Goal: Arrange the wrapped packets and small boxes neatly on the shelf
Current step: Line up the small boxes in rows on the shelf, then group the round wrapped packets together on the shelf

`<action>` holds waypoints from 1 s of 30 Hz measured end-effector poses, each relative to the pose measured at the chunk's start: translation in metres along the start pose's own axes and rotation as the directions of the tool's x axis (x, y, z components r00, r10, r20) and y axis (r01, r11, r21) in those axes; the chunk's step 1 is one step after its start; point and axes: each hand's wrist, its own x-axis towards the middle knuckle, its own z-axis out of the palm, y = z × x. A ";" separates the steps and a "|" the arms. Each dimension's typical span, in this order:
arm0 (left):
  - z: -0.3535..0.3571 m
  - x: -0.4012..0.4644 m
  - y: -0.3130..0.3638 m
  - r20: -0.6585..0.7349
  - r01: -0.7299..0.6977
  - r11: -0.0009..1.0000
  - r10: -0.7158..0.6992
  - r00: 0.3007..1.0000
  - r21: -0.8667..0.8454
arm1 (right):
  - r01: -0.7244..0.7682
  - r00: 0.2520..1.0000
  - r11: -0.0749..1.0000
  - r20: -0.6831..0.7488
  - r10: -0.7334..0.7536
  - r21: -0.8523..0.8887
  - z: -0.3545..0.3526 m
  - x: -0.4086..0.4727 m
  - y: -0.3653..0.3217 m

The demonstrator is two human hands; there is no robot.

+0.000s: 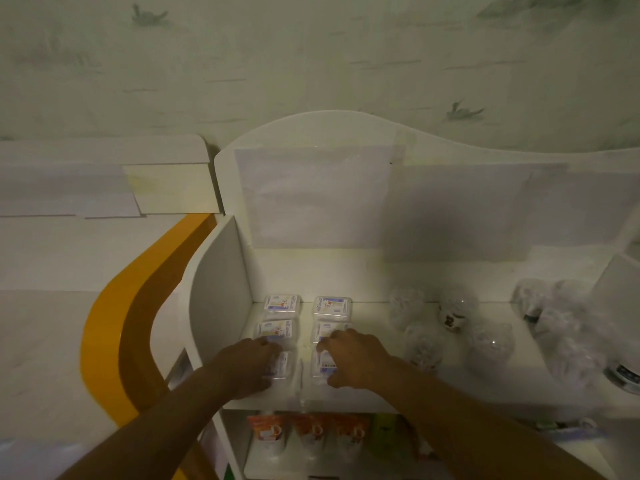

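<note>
Several small clear boxes with white and blue labels lie in two columns at the left end of the white shelf (pixel 374 271). The far-left box (pixel 281 302) and far-right box (pixel 332 305) sit at the back, with two more in front of them. My left hand (pixel 247 367) rests over the nearest left box (pixel 285 367), fingers around its left side. My right hand (pixel 349 358) grips the nearest right box (pixel 320 365), thumb at its front edge and fingers at its back. Several wrapped packets (pixel 424 346) in clear crinkled plastic stand to the right.
A white side panel (pixel 218 292) closes the shelf's left end. More wrapped items (pixel 568 327) crowd the far right. A lower shelf holds orange pouches (pixel 311 431). An orange curved trim (pixel 114 337) runs on the left. The back panel (pixel 346 188) rises behind.
</note>
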 end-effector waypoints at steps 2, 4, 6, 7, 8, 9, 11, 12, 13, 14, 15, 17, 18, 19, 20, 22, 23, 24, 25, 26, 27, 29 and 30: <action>0.001 0.000 -0.001 -0.006 -0.006 1.000 0.006 1.000 -0.024 | 0.002 1.000 1.000 0.005 -0.002 0.003 0.001 0.001 0.000; 0.001 -0.001 -0.001 -0.004 -0.007 0.999 0.007 1.000 -0.052 | 0.003 1.000 1.000 0.007 -0.003 0.004 0.001 0.001 0.001; 0.001 -0.001 0.001 -0.005 -0.012 0.997 0.012 1.000 -0.071 | 0.007 1.000 1.000 0.004 -0.007 0.003 0.002 0.001 0.001; 0.001 -0.001 0.002 -0.007 -0.015 0.997 0.014 1.000 -0.069 | 0.010 1.000 1.000 0.004 -0.010 0.002 0.002 0.000 0.000; 0.001 -0.001 0.002 -0.008 -0.014 0.998 0.014 1.000 -0.066 | 0.011 1.000 1.000 0.008 -0.011 0.003 0.002 0.000 0.000; 0.001 -0.001 0.002 -0.008 -0.011 0.998 0.011 1.000 -0.064 | 0.012 1.000 1.000 0.016 -0.013 0.003 0.002 0.000 0.000; 0.000 -0.001 0.001 0.000 -0.005 0.998 0.005 1.000 -0.069 | 0.016 0.999 1.000 0.030 -0.016 0.002 -0.001 -0.002 -0.001; 0.000 -0.001 0.000 0.013 -0.005 0.997 0.006 1.000 -0.075 | 0.022 0.999 1.000 0.030 -0.022 0.002 -0.004 -0.003 0.000; -0.001 -0.002 -0.001 0.030 -0.007 0.997 0.009 0.999 -0.077 | 0.024 0.999 1.000 0.022 -0.024 0.003 -0.008 -0.005 0.001; -0.003 -0.002 0.000 0.045 -0.010 0.997 0.014 0.999 -0.073 | 0.022 1.000 1.000 0.007 -0.022 0.007 -0.013 -0.007 0.003; -0.006 -0.002 0.001 0.053 -0.010 0.998 0.014 0.999 -0.068 | 0.019 1.000 1.000 -0.013 -0.019 0.010 -0.019 -0.009 0.005; -0.012 -0.002 0.006 0.050 0.006 0.998 -0.003 0.999 -0.057 | 0.016 0.999 1.000 -0.043 -0.016 0.005 -0.031 -0.015 0.013; -0.015 -0.002 0.010 0.046 0.016 0.999 -0.014 0.999 -0.050 | 0.015 0.999 1.000 -0.049 -0.015 0.005 -0.035 -0.018 0.018; -0.018 -0.003 0.014 0.034 0.019 0.999 -0.017 0.999 -0.043 | 0.014 0.998 1.000 -0.057 -0.013 0.009 -0.039 -0.022 0.022; -0.021 -0.003 0.018 0.014 0.017 0.999 -0.016 1.000 -0.038 | 0.012 0.998 1.000 -0.068 -0.011 0.019 -0.042 -0.027 0.026; -0.028 -0.003 0.026 -0.045 0.008 0.999 -0.009 0.999 -0.042 | 0.009 0.995 0.999 -0.096 -0.004 0.049 -0.048 -0.035 0.032; -0.032 -0.001 0.030 -0.081 -0.002 0.999 -0.001 0.997 -0.044 | 0.011 0.994 0.998 -0.113 -0.004 0.060 -0.051 -0.039 0.036; -0.035 0.002 0.035 -0.114 -0.011 0.999 0.005 0.994 -0.048 | 0.014 0.992 0.998 -0.127 -0.005 0.063 -0.055 -0.041 0.039; -0.040 0.006 0.041 -0.139 -0.019 0.999 0.012 0.990 -0.051 | 0.013 0.991 0.998 -0.133 -0.005 0.061 -0.057 -0.043 0.043; -0.044 0.010 0.048 -0.160 -0.029 0.998 0.020 0.987 -0.051 | 0.006 0.991 0.998 -0.134 0.001 0.056 -0.060 -0.045 0.046; -0.049 0.014 0.055 -0.180 -0.043 0.998 0.034 0.983 -0.047 | -0.007 0.991 0.998 -0.133 0.014 0.055 -0.063 -0.047 0.050; -0.058 0.025 0.066 -0.201 -0.073 0.996 0.063 0.977 -0.041 | -0.043 0.991 0.997 -0.127 0.050 0.062 -0.067 -0.051 0.059; -0.062 0.031 0.071 -0.205 -0.086 0.995 0.075 0.976 -0.044 | -0.062 0.990 0.996 -0.124 0.069 0.061 -0.070 -0.053 0.065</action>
